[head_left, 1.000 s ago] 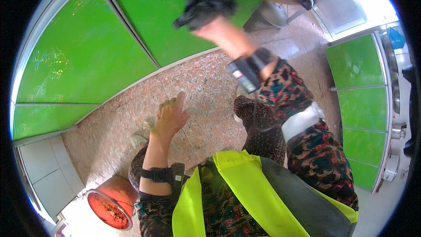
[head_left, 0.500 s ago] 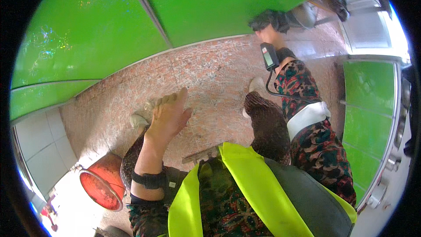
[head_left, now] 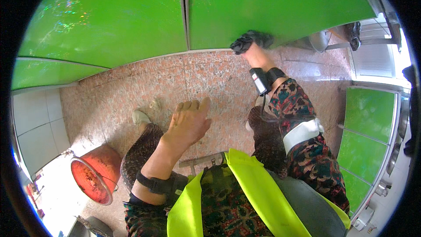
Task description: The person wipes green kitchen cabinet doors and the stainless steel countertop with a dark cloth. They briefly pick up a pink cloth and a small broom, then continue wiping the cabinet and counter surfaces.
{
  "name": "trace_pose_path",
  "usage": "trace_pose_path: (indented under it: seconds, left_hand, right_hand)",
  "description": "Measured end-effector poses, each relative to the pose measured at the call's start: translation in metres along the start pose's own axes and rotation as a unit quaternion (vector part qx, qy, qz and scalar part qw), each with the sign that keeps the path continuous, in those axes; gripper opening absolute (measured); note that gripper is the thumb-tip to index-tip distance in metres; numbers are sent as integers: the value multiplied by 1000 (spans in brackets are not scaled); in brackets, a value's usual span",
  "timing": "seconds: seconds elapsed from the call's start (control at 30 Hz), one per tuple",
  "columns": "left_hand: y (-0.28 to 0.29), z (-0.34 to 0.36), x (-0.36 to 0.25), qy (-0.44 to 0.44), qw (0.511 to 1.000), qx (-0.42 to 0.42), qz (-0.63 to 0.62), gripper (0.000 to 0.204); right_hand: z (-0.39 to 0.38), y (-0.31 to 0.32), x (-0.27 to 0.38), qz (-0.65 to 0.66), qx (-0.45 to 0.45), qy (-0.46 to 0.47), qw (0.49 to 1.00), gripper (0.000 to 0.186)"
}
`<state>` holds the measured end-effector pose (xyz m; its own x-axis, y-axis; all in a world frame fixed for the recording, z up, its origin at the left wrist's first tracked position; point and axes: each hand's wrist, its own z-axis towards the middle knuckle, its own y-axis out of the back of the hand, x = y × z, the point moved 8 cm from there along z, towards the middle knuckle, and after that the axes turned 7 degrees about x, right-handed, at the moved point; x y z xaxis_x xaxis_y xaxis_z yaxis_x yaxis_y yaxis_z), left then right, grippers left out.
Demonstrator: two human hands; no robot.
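At the lower part of a glossy green cabinet door (head_left: 272, 6), my right hand (head_left: 256, 56) presses a bunched dark cloth (head_left: 252, 41) against the surface. The cloth covers most of its fingers. My left hand (head_left: 187, 122) hovers above the speckled floor, palm turned down, fingers loosely bent and thumb apart, holding nothing. A small black device (head_left: 259, 82) with a cable is strapped to my right wrist, and a white band (head_left: 302, 132) wraps the sleeve near the elbow.
An orange bucket (head_left: 97, 173) with a soiled inside stands on the floor at left. More green cabinet doors (head_left: 366, 114) line the right, below a counter with metal pots (head_left: 364, 219). Under the far right cabinet edge, pots (head_left: 319, 40) sit on a low shelf.
My right hand and the cloth have slid left and lower along the green door. My left hand has shifted right, its fingers more bent. The whole view has turned slightly.
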<state>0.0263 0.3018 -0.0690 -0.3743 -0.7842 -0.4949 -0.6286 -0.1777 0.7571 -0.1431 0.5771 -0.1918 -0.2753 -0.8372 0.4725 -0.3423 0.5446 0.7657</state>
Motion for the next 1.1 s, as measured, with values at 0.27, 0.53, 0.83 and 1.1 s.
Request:
trace_pose_path:
  seconds: [0.27,0.53,0.83,1.1]
  left_hand:
    - [4,-8,7,-16,998,-58,-16,55]
    - [16,-23,29,-6,994,-107,-30,59]
    - [22,-39,42,9,990,-134,-35,60]
    - [36,-44,44,17,976,-181,-120,49]
  right_hand:
    - [-37,-35,206,705,124,-140,684,19]
    - [-76,96,298,572,254,345,699,32]
    - [-74,91,293,770,232,258,535,29]
    - [-56,30,255,365,52,315,875,27]
